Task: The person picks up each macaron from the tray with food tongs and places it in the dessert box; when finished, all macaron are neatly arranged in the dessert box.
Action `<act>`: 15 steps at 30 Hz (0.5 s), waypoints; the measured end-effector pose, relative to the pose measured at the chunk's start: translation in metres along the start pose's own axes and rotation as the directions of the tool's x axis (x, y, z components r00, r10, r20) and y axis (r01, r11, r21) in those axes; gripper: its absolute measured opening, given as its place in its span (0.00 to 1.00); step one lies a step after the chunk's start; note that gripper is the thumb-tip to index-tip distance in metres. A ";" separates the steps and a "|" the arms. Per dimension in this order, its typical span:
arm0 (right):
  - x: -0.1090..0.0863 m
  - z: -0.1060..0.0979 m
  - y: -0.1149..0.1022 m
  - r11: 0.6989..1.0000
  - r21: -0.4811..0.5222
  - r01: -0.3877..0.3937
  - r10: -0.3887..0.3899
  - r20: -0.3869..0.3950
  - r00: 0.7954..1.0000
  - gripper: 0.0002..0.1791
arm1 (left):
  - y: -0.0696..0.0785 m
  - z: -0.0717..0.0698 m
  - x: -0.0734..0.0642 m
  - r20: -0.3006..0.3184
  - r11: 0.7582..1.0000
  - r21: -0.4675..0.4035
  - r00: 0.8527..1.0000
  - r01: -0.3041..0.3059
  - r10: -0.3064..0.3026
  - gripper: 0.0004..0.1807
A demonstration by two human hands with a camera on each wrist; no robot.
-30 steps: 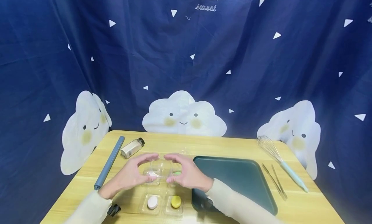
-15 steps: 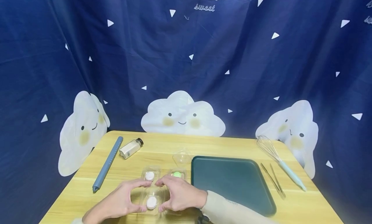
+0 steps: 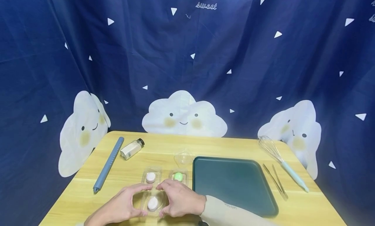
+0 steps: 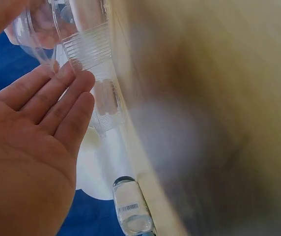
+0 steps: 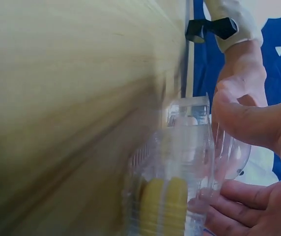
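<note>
A clear domed plastic lid (image 5: 239, 156) is held by its edges between my two hands, right over a clear box (image 4: 87, 46) with a pale pink macaron (image 3: 152, 204) in it. My left hand (image 3: 124, 201) is at the lid's left side, thumb near and fingers far. On the opposite side my right hand (image 3: 183, 198) grips the edge in the same way. A box with a yellow macaron (image 5: 162, 209) is hidden under my right hand in the head view. Behind stand boxes with another pale pink macaron (image 3: 150, 177) and a green macaron (image 3: 178, 176).
A dark green tray (image 3: 231, 187) lies to the right, with metal tongs (image 3: 276, 182) and a whisk (image 3: 293, 175) beyond it. Another clear lid (image 3: 184, 157) lies behind the boxes. At left are a blue-grey rod (image 3: 109, 165) and a black-capped jar (image 3: 131, 149).
Both hands have carried the lid toward me and slightly left, from over the far boxes down onto the near-left one. The yellow macaron has become covered by my right hand in the head view.
</note>
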State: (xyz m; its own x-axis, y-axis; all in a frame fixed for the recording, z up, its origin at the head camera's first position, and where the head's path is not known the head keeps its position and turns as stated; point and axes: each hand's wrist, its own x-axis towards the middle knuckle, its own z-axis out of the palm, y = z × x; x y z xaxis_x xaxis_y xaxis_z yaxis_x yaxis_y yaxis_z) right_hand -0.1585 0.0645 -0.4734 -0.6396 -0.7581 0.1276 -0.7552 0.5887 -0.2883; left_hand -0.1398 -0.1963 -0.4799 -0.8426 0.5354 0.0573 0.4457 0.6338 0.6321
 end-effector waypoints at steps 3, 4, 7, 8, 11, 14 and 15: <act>0.000 0.002 -0.002 0.999 -0.040 0.014 -0.014 -0.003 1.000 0.38 | 0.000 0.001 -0.001 0.011 1.000 0.002 1.000 0.019 -0.019 0.42; 0.000 0.003 -0.003 0.998 -0.056 0.022 -0.023 -0.005 1.000 0.38 | 0.000 0.001 -0.001 0.020 1.000 0.000 1.000 0.024 -0.024 0.43; 0.001 0.005 -0.004 0.993 -0.109 0.046 -0.047 -0.011 0.999 0.38 | -0.001 0.002 -0.001 0.041 1.000 -0.005 0.999 0.031 -0.031 0.44; 0.001 0.005 -0.005 0.991 -0.122 0.051 -0.052 -0.010 0.999 0.38 | -0.001 0.002 0.000 0.048 0.999 -0.007 0.998 0.034 -0.034 0.44; 0.002 0.006 -0.006 0.989 -0.143 0.046 -0.046 0.004 0.999 0.38 | -0.002 0.002 0.000 0.057 0.999 -0.001 0.998 0.041 -0.041 0.44; 0.004 0.006 -0.008 0.986 -0.157 0.052 -0.050 0.019 0.999 0.38 | -0.003 0.001 0.000 0.069 0.999 0.010 0.997 0.042 -0.042 0.45; 0.005 0.006 -0.009 0.985 -0.164 0.059 -0.056 0.020 0.998 0.37 | -0.003 0.001 0.000 0.076 0.999 0.013 0.996 0.041 -0.042 0.45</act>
State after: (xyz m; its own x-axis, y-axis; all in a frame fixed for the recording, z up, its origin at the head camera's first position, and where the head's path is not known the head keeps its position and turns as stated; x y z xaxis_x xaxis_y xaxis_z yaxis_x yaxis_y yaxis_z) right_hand -0.1538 0.0539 -0.4760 -0.5931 -0.7955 0.1245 -0.8048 0.5810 -0.1212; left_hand -0.1412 -0.1977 -0.4822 -0.8353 0.5491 -0.0285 0.4144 0.6628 0.6237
